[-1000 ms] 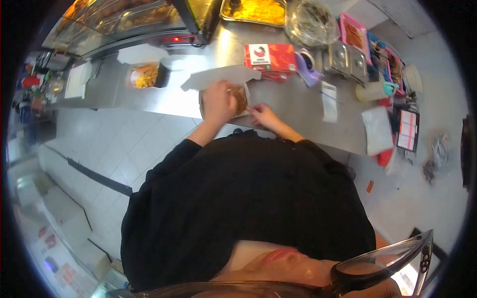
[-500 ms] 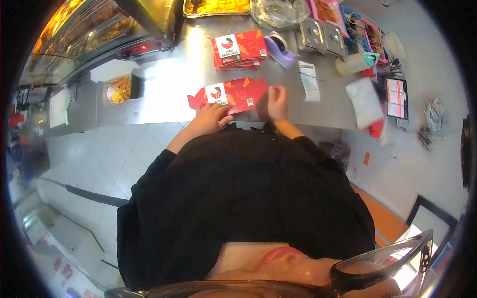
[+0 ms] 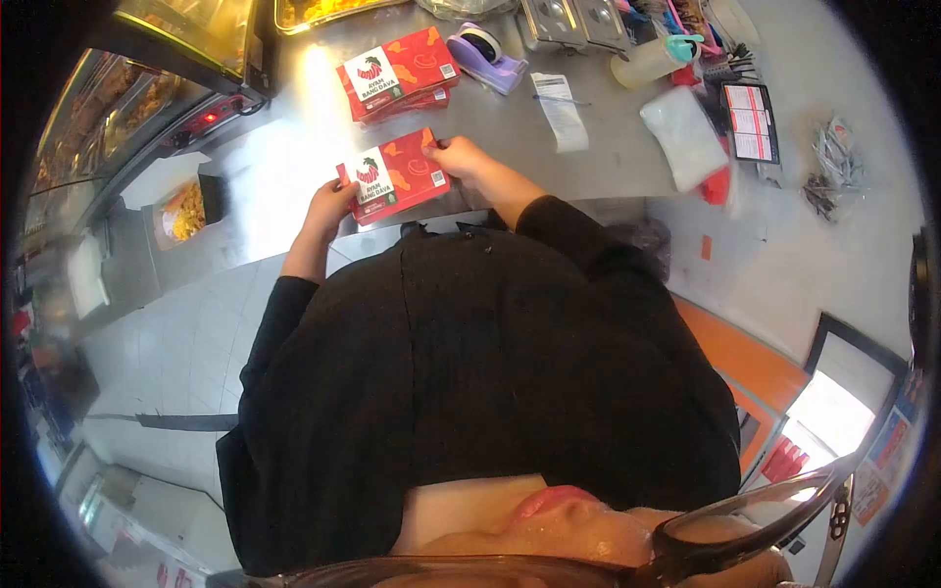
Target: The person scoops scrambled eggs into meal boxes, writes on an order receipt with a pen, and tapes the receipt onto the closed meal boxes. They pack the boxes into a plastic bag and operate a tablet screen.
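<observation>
While the left hand (image 3: pixel 331 203) pinches one end, the red box (image 3: pixel 400 174) sits at that grip's two o'clock, long axis running eight to two, above the worktop (image 3: pixel 608 162), and the right hand (image 3: pixel 463 161), equally close, clasps the other!

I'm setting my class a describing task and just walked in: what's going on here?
A person holds a red printed box at the counter, the left hand at one end and the right hand at the other. Its lid looks closed. Just beyond it are more red boxes, beside a purple tape dispenser. Off to the left, an open box shows yellowish food.
</observation>
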`<state>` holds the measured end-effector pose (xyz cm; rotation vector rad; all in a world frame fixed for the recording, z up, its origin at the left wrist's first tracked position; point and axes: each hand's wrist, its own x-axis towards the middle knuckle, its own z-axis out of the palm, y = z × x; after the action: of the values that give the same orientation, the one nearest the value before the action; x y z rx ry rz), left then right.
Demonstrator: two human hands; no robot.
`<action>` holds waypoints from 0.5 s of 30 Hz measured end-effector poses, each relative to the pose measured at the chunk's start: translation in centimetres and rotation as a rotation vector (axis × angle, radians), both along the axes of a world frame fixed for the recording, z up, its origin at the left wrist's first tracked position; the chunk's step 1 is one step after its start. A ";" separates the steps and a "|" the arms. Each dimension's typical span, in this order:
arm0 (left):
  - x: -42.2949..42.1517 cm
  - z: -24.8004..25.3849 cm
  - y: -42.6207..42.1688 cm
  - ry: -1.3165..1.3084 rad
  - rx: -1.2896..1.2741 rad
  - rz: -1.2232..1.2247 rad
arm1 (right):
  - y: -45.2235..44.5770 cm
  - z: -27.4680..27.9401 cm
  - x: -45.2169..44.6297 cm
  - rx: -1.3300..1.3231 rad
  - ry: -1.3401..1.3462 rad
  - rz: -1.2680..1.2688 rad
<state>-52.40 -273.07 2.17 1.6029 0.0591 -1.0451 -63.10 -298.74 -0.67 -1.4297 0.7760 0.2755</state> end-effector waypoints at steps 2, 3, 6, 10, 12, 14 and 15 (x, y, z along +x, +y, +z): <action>0.8 1.2 0.2 0.039 0.014 -0.059 | -0.3 1.2 0.1 0.000 0.072 -0.006; 1.2 0.7 0.6 -0.035 0.088 -0.080 | -0.2 1.9 0.1 -0.091 0.150 0.039; 0.7 3.3 0.2 -0.292 0.293 -0.145 | 0.3 6.0 -0.2 -0.423 0.102 0.108; 0.2 0.4 0.1 -0.390 0.525 -0.334 | -0.3 0.8 -0.5 -0.496 0.109 0.246; -1.4 -0.5 -0.6 -0.576 0.524 -0.330 | 1.3 2.9 -1.5 -0.665 0.041 0.246; -3.6 -2.9 -1.0 -0.839 0.538 -0.189 | 3.1 3.2 -2.8 -0.903 -0.137 0.164; -4.5 -3.6 -1.0 -0.996 0.460 -0.096 | 3.3 3.5 -3.1 -0.866 -0.135 0.192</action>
<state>-56.92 -274.07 -1.46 2.4069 -0.4819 -0.2019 -66.22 -295.47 2.88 -2.3184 0.6698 -0.0333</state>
